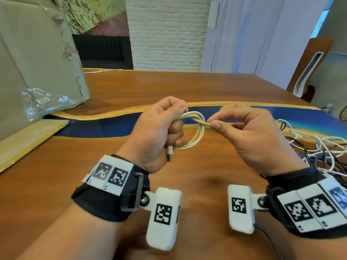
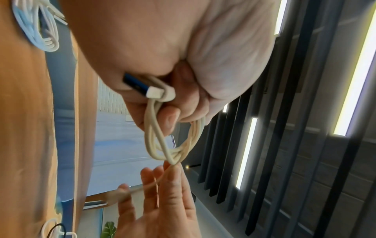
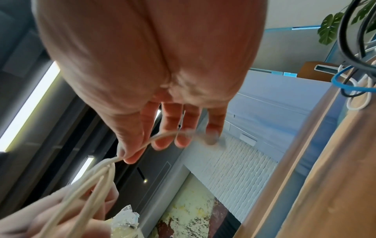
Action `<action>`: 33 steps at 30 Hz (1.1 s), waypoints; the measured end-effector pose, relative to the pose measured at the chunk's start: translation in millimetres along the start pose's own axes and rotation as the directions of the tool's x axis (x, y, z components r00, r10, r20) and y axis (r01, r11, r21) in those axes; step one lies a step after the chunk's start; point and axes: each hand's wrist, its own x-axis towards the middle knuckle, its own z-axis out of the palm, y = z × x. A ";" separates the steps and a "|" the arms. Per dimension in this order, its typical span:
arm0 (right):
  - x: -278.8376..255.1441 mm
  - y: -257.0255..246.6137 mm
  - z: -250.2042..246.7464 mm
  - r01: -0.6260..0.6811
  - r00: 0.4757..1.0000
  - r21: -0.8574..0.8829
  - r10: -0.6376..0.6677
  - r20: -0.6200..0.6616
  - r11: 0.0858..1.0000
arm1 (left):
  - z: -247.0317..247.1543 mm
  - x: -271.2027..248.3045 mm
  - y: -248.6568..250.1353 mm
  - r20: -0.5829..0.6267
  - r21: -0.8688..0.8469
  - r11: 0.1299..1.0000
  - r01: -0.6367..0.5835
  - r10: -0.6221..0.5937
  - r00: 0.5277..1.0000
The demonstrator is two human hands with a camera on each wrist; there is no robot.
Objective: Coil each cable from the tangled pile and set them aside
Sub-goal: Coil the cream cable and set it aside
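Note:
A cream cable (image 1: 197,128) hangs in a small coil of several loops above the wooden table (image 1: 216,85). My left hand (image 1: 163,126) grips the coil in a fist (image 2: 183,99); its USB plug (image 1: 170,153) (image 2: 140,87) sticks out below the fist. My right hand (image 1: 244,128) pinches the cable's loose end between thumb and forefinger (image 3: 126,154), just right of the coil (image 2: 173,162). That end runs on past the other fingers (image 3: 168,135). The tangled pile (image 1: 319,147) of white, black and blue cables lies on the table to the right.
A large cardboard sheet (image 1: 33,62) with crumpled clear plastic (image 1: 45,102) leans at the left. A flat board (image 1: 28,139) lies in front of it. A coiled white cable (image 2: 38,29) lies on the table in the left wrist view. A chair (image 1: 309,68) stands at the far right.

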 end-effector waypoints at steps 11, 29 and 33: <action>-4.2 2.7 31.0 -0.177 0.980 0.318 0.195 -0.026 0.932 | 2.9 2.0 -6.7 -0.070 -0.059 0.997 -0.052 0.047 0.996; -9.5 -8.9 55.4 -0.238 0.952 0.661 0.304 0.015 0.711 | -10.2 8.2 -9.7 -0.087 0.025 0.998 -0.056 0.058 0.995; -9.2 -9.6 53.5 -0.182 0.964 0.602 0.262 -0.047 0.777 | -13.2 7.5 -5.4 0.002 -0.021 0.998 -0.054 0.054 0.999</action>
